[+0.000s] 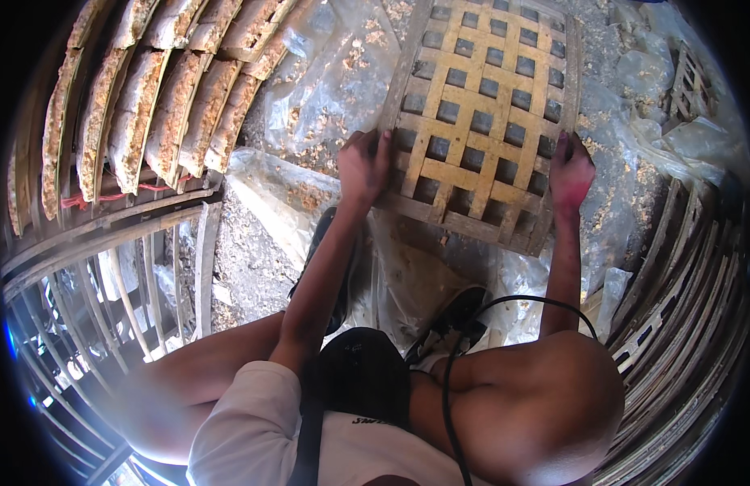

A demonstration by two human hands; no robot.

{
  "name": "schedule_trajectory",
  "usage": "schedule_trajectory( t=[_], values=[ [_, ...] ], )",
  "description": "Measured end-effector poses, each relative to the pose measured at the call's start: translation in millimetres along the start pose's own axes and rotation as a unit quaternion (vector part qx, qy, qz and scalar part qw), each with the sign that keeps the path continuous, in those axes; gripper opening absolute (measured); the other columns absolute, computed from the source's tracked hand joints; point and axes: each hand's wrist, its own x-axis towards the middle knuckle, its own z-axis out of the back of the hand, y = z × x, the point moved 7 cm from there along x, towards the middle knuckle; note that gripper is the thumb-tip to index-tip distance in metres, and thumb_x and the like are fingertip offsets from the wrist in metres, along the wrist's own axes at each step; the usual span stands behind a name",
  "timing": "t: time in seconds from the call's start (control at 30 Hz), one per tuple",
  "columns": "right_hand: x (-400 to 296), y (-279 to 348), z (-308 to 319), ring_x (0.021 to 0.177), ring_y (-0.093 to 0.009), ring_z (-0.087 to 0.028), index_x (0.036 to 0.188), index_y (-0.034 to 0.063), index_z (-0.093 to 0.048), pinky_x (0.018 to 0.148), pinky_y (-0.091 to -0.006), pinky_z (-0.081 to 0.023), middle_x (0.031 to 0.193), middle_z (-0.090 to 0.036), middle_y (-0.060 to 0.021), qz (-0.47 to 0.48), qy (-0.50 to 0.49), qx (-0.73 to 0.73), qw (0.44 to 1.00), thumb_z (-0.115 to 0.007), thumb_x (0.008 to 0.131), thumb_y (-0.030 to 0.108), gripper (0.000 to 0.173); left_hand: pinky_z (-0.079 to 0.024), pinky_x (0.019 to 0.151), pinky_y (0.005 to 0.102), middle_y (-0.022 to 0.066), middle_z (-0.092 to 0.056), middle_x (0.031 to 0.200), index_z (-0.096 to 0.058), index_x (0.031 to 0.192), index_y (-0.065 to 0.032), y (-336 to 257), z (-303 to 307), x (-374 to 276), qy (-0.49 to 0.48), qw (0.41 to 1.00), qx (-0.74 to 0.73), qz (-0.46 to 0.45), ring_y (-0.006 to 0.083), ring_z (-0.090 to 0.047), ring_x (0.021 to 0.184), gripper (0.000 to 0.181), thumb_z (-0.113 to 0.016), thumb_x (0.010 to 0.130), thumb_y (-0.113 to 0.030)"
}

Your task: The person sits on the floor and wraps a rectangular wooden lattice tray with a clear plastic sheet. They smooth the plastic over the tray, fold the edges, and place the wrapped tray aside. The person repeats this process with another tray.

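A woven bamboo lattice tray (485, 88) with a wooden frame spans the space in front of me, its near edge above my feet. My left hand (364, 165) grips its left rail, thumb on top. On the opposite rail, my right hand (571, 173) holds on with the thumb over the edge; reddish colour marks the back of that hand near the wrist. Square gaps in the weave let the grey ground show through. No material lies on the visible lattice. The undersides of both rails are hidden.
Bamboo slats coated with a crumbly whitish-orange material (132, 115) are stacked at upper left above a slatted wooden rack (107, 291). Lattice frames (672, 322) stand packed at right. Crumb-strewn plastic sheeting (326, 103) covers the ground. A black cable (449, 389) crosses my leg.
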Motion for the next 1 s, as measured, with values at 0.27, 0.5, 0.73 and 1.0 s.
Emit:
schedule_trajectory(
  t=[0.27, 0.5, 0.73, 1.0],
  values=[
    [-1.0, -6.2, 2.5, 0.083, -0.04, -0.07, 0.113, 0.0028, -0.074, 0.076, -0.0483, -0.056, 0.095, -0.069, -0.0198, 0.041, -0.048, -0.008, 0.998, -0.067, 0.099, 0.027, 0.028, -0.049, 0.064, 0.047, 0.0186, -0.064, 0.077, -0.074, 0.089, -0.0002, -5.1, -2.4, -2.2, 0.002, 1.0, -0.007, -0.022, 0.0381, -0.065, 0.07, 0.023, -0.071, 0.096, -0.022],
    [-34.9, -5.2, 6.8, 0.108, -0.045, -0.063, 0.131, -0.0001, -0.062, 0.09, -0.051, -0.054, 0.119, -0.061, -0.0254, 0.019, -0.051, 0.048, 0.997, -0.07, 0.097, 0.026, 0.043, -0.052, 0.073, 0.05, 0.0216, -0.066, 0.093, -0.072, 0.103, 0.0018, 3.9, -14.8, -8.5, 0.034, 0.999, -0.014, 0.015, 0.0431, -0.066, 0.082, 0.031, -0.067, 0.098, -0.028],
    [-63.5, -17.9, 12.0, 0.115, -0.047, -0.057, 0.139, 0.0003, -0.051, 0.099, -0.0531, -0.048, 0.124, -0.057, -0.0263, -0.042, -0.005, 0.093, 0.995, -0.073, 0.095, 0.03, 0.058, -0.053, 0.085, 0.0502, 0.0249, -0.068, 0.108, -0.07, 0.116, 0.0028, 10.0, -18.5, -8.9, 0.055, 0.998, -0.016, 0.03, 0.0458, -0.067, 0.098, 0.043, -0.065, 0.099, -0.037],
    [23.6, -20.3, 115.0, 0.097, -0.035, -0.065, 0.135, 0.004, -0.059, 0.088, -0.0444, -0.054, 0.113, -0.064, -0.0206, -0.048, 0.044, 0.012, 0.998, -0.076, 0.093, 0.032, 0.054, -0.056, 0.077, 0.0478, 0.0194, -0.074, 0.09, -0.077, 0.111, -0.0056, -2.6, -9.2, 53.5, 0.063, 0.994, 0.057, 0.07, 0.038, -0.073, 0.085, 0.051, -0.069, 0.092, -0.052]
  ],
)
